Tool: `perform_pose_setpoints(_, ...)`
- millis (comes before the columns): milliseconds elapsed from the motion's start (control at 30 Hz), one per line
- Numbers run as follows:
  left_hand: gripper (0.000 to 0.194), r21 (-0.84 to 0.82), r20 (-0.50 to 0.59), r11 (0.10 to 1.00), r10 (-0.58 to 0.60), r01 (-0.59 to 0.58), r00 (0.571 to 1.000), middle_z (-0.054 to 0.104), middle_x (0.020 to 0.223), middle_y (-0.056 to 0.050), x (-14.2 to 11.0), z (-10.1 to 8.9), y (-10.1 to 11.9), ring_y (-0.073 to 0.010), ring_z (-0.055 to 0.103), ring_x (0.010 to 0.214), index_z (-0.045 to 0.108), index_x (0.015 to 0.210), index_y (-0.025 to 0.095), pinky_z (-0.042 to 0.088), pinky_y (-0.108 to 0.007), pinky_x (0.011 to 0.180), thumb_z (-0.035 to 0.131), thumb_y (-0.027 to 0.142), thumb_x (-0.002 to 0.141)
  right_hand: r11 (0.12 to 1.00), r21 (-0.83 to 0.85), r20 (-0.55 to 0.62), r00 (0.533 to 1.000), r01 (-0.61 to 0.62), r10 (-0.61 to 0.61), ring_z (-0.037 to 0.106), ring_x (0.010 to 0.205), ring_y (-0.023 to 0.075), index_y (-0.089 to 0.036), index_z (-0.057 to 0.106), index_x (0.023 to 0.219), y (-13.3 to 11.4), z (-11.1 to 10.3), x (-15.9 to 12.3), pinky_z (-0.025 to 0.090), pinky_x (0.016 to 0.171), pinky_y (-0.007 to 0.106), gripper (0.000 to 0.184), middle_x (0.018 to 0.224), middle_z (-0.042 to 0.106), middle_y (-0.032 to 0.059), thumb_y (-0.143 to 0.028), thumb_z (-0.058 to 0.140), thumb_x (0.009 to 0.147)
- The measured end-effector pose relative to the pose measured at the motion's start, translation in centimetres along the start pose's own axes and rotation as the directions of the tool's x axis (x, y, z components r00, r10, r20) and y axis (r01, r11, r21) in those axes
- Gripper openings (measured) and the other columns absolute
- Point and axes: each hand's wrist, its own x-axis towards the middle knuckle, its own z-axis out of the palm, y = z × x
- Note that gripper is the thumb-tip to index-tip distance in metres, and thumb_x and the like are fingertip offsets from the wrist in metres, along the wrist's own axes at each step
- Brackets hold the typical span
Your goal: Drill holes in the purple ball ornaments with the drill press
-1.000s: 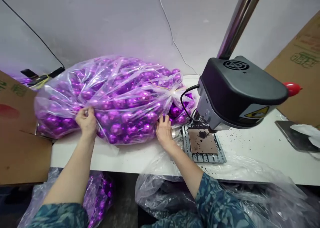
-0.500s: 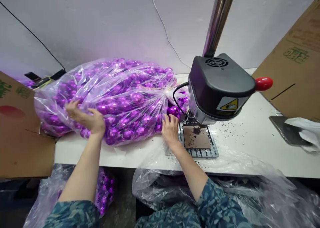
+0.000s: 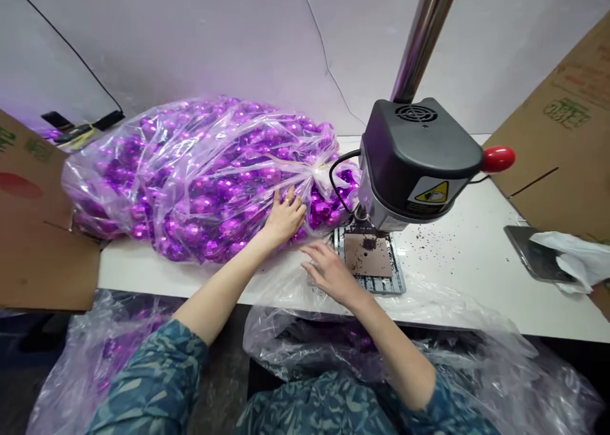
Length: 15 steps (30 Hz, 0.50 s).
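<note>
A big clear plastic bag (image 3: 190, 168) full of shiny purple balls lies on the white table (image 3: 476, 276), tied shut at its right end. My left hand (image 3: 284, 218) rests flat against the bag near the tied neck, fingers spread. My right hand (image 3: 328, 271) lies open, palm down, on loose clear plastic (image 3: 286, 282) at the table's front edge, just left of the grey slotted base plate (image 3: 369, 263) of a black bench drill (image 3: 414, 162).
The drill has a chrome column (image 3: 424, 35) and a red knob (image 3: 498, 159). Dark chips dot the table. Cardboard boxes stand at the left (image 3: 33, 232) and right (image 3: 567, 130). A dark tray with white cloth (image 3: 557, 263) lies far right. Plastic bags hang below the table.
My left hand slid right along the bag, from its left part to near the tied neck. My right hand left the bag and came down flat onto the loose plastic.
</note>
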Motion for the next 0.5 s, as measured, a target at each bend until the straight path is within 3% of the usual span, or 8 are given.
perform_pose_setpoints(100, 0.03, -0.064, -0.029, 0.998, 0.028, -0.03, 0.999, 0.062, 0.142, -0.021, 0.2, 0.4, 1.4, -0.0404, 0.039, 0.151, 0.071, 0.12, 0.017, 0.023, -0.072, 0.123, 0.052, 0.018, 0.097, 0.986, 0.108, 0.012, 0.991, 0.129, -0.131, 0.074, 0.087, 0.0078, -0.027, 0.074, 0.108, -1.4, -6.1, -3.4, 0.063, 0.078, 0.023, 0.022, 0.097, 0.078, -0.0008, -0.031, 0.059, 0.093)
perform_pose_setpoints(200, 0.042, -0.159, 0.01, 0.986, 0.043, -0.041, 0.999, 0.058, 0.145, -0.02, 0.9, 1.6, 2.9, -0.0425, 0.04, 0.149, 0.064, 0.136, 0.021, 0.033, -0.068, 0.119, 0.063, 0.027, 0.095, 0.972, 0.148, -0.168, 0.973, 0.182, -0.156, 0.073, 0.071, 0.0066, -0.03, 0.07, 0.118, -2.4, -12.0, -5.4, 0.061, 0.064, 0.02, 0.031, 0.087, 0.078, -0.0031, -0.019, 0.06, 0.092)
perform_pose_setpoints(267, 0.05, -0.188, 0.055, 0.982, 0.037, -0.026, 0.998, 0.059, 0.142, -0.02, 1.3, 2.4, 3.7, -0.0441, 0.04, 0.147, 0.062, 0.139, 0.024, 0.031, -0.069, 0.118, 0.071, 0.028, 0.089, 0.968, 0.109, -0.495, 0.857, 0.226, -0.145, 0.071, 0.065, 0.0078, -0.035, 0.072, 0.115, -3.0, -15.2, -5.7, 0.06, 0.061, 0.023, 0.037, 0.079, 0.076, -0.004, -0.012, 0.065, 0.087)
perform_pose_setpoints(333, 0.051, -0.236, 0.066, 0.972, 0.015, 0.001, 0.998, 0.062, 0.136, -0.018, 1.3, 2.8, 4.4, -0.0434, 0.042, 0.145, 0.064, 0.135, 0.025, 0.027, -0.07, 0.119, 0.074, 0.023, 0.086, 0.96, 0.044, -0.751, 0.643, 0.276, -0.15, 0.07, 0.062, 0.0102, -0.032, 0.076, 0.105, -3.4, -17.6, -5.3, 0.055, 0.053, 0.026, 0.027, 0.069, 0.071, -0.003, -0.016, 0.065, 0.088)
perform_pose_setpoints(367, 0.049, -0.289, 0.048, 0.957, -0.017, 0.03, 0.999, 0.063, 0.133, -0.017, 1.0, 2.7, 4.8, -0.0423, 0.045, 0.142, 0.065, 0.133, 0.024, 0.028, -0.068, 0.119, 0.074, 0.022, 0.085, 0.965, 0.007, -0.811, 0.566, 0.261, -0.147, 0.07, 0.062, 0.0102, -0.031, 0.077, 0.102, -3.5, -18.6, -4.9, 0.052, 0.052, 0.027, 0.021, 0.068, 0.069, -0.0023, -0.02, 0.065, 0.088)
perform_pose_setpoints(433, 0.048, -0.483, -0.019, 0.866, -0.158, 0.13, 0.987, 0.063, 0.129, -0.017, -0.1, 2.3, 6.0, -0.0377, 0.055, 0.131, 0.064, 0.133, 0.023, 0.039, -0.06, 0.114, 0.073, 0.025, 0.086, 0.978, -0.039, -0.854, 0.502, 0.203, -0.138, 0.071, 0.069, 0.0115, -0.026, 0.077, 0.101, -3.6, -20.5, -3.8, 0.053, 0.059, 0.03, 0.017, 0.075, 0.07, 0.0006, -0.028, 0.065, 0.089)
perform_pose_setpoints(500, 0.05, -0.757, -0.003, 0.611, -0.355, 0.23, 0.935, 0.062, 0.127, -0.014, -1.7, 1.7, 7.5, -0.0279, 0.064, 0.109, 0.058, 0.138, 0.024, 0.053, -0.047, 0.098, 0.069, 0.035, 0.091, 0.979, -0.056, -0.854, 0.499, 0.194, -0.147, 0.072, 0.078, 0.0122, -0.023, 0.077, 0.103, -3.2, -22.1, -2.5, 0.058, 0.073, 0.034, 0.023, 0.087, 0.073, 0.0035, -0.035, 0.063, 0.09)
